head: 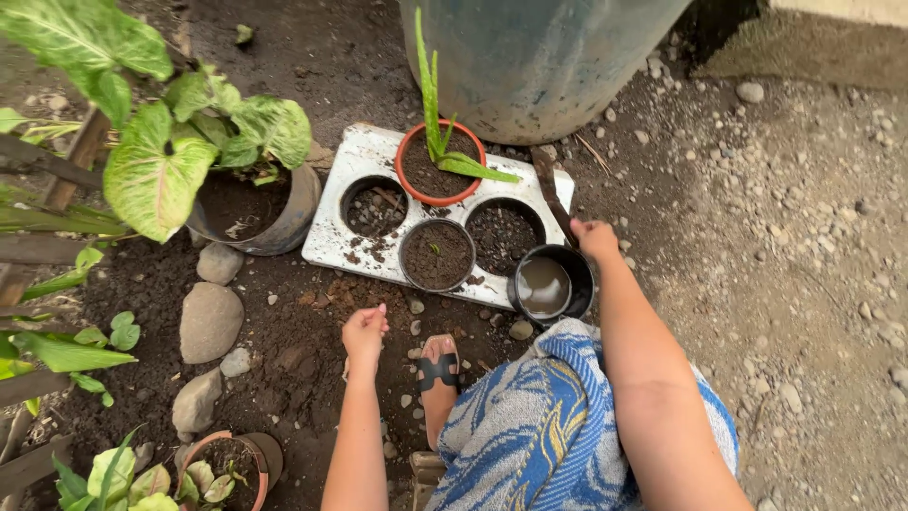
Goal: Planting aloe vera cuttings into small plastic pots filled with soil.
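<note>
The left hand hangs over the dark bare soil just in front of the near long edge of a white, chipped metal plate with round holes, its fingers bunched together in a narrow pinch; whether anything is held between the fingertips cannot be told from this height. The right hand sits at the plate's right end, curled around the far rim of a small black round pot of muddy water, which stands at the plate's near right corner, partly off its edge. The water in it is grey-brown and cloudy, filling much of the pot, and the rim is dark and smooth. In the plate's near middle hole sits a black round pot filled with dark soil with a tiny green sprout at its centre. At the far edge stands a terracotta-orange plastic pot with a tall aloe-like green plant. Two other holes show loose soil. Left of the plate stands a grey weathered pot of broad pale-green veined leaves, with smooth grey stones just near it. A foot in a black-strapped sandal rests on the soil between the arms, beside a blue patterned cloth.
</note>
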